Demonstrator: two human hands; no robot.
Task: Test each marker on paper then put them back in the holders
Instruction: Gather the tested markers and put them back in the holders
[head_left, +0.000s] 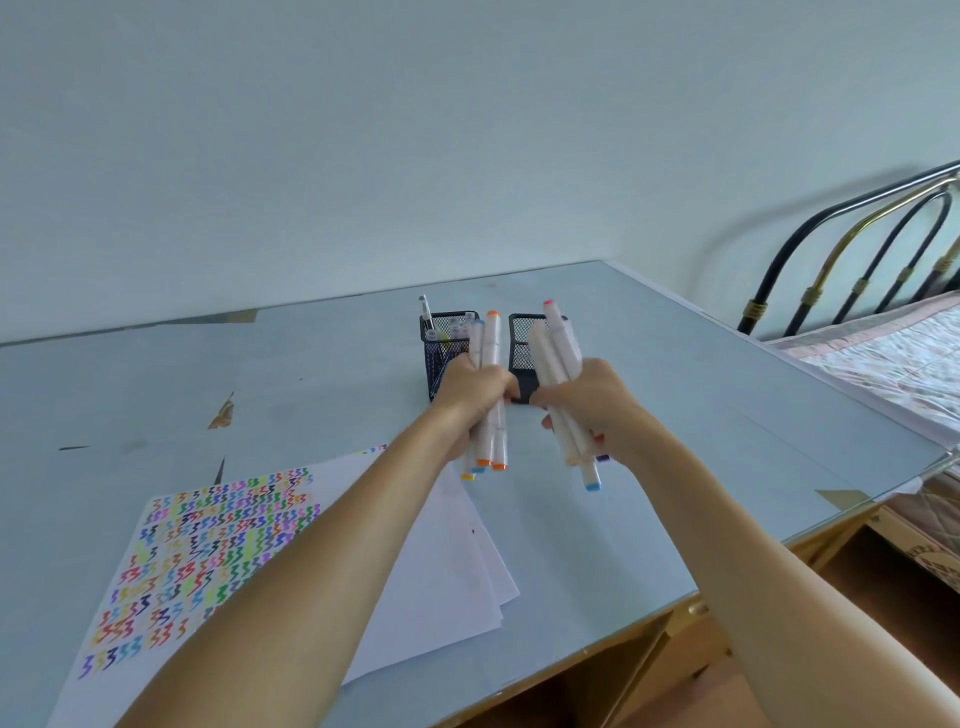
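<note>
Left hand (470, 387) and right hand (592, 400) each grip smooth white markers (491, 364); beyond the curled fingers stand black mesh holders (441, 343) on a glassy surface (675, 415).

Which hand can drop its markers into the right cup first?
Probably the right hand. Its bundle of markers already sits right in front of the right holder, while the left hand is nearer the left holder.

two mesh holders (445, 345) stand side by side at the table's (675, 415) far middle; the paper stack (441, 561) lies near-left; bed frame (857, 249) right of the table
</note>
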